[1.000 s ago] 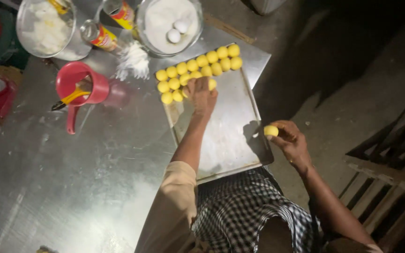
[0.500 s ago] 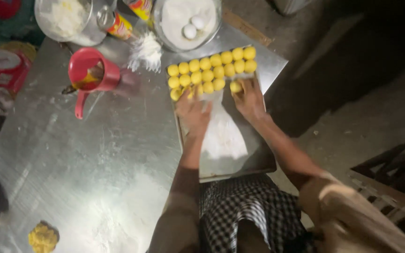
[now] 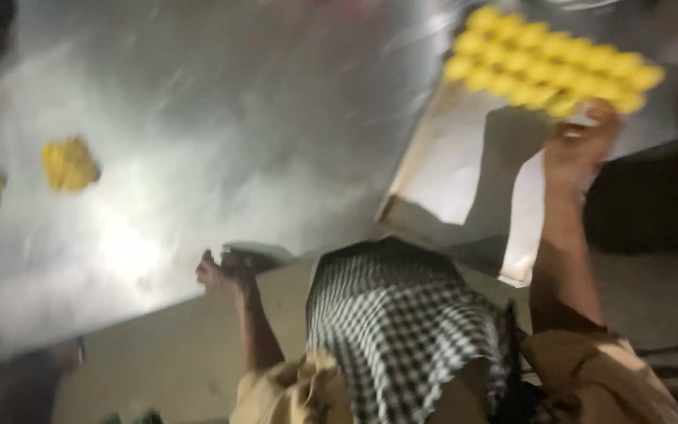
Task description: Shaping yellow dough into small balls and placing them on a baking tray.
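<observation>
Steel table: right hand touching blurred rows of yellow balls on tray; grip unclear. Left hand curled at table edge.

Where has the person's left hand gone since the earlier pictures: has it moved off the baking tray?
Yes. The left hand has left the tray of yellow dough balls and come back toward the body, to the steel table's near edge.

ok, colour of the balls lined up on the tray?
Yellow. The balls sit in rows at the far end of the tray; seen in the head view, though blurred.
</observation>
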